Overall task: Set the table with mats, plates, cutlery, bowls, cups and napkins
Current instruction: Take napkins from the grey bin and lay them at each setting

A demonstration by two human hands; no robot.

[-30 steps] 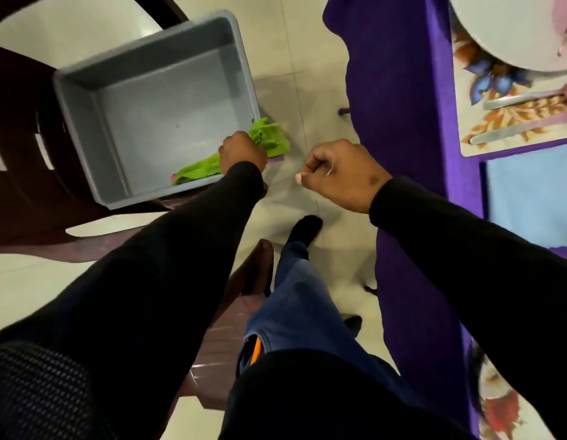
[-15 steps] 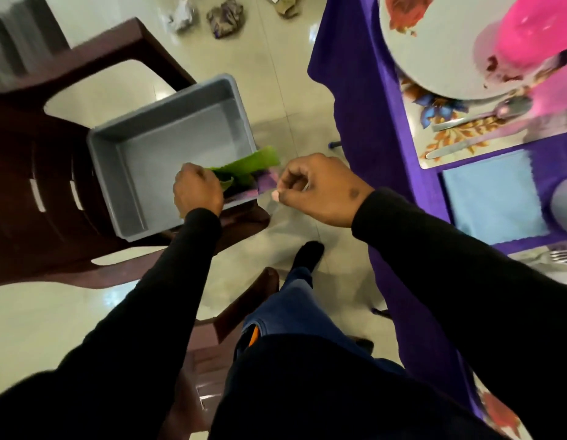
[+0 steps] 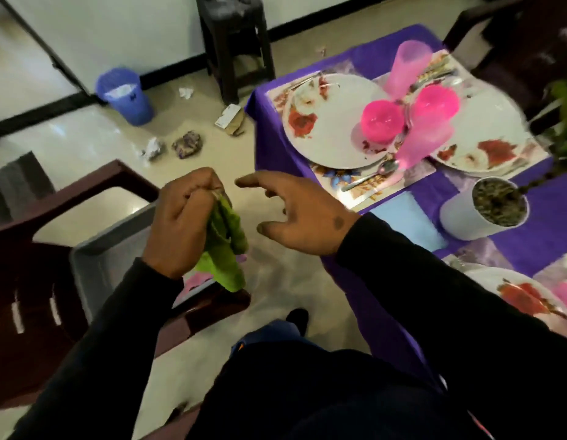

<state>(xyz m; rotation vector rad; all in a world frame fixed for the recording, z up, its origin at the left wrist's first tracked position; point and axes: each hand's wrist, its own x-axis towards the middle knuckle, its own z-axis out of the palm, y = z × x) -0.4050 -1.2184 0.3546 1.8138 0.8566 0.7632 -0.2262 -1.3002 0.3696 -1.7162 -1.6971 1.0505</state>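
Table (image 3: 526, 246) wearing a purple cloth, bearing floral mats (image 3: 364, 185), a light blue napkin (image 3: 409, 217) and a white plant pot (image 3: 463, 217); plates lying on the mats.

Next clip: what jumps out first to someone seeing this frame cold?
The green napkin, bunched and hanging from the left hand above the grey bin, with the right hand open beside it. Then the pink bowls and cups on white plates on the purple table, upper right. Litter lies on the floor near a blue basket.
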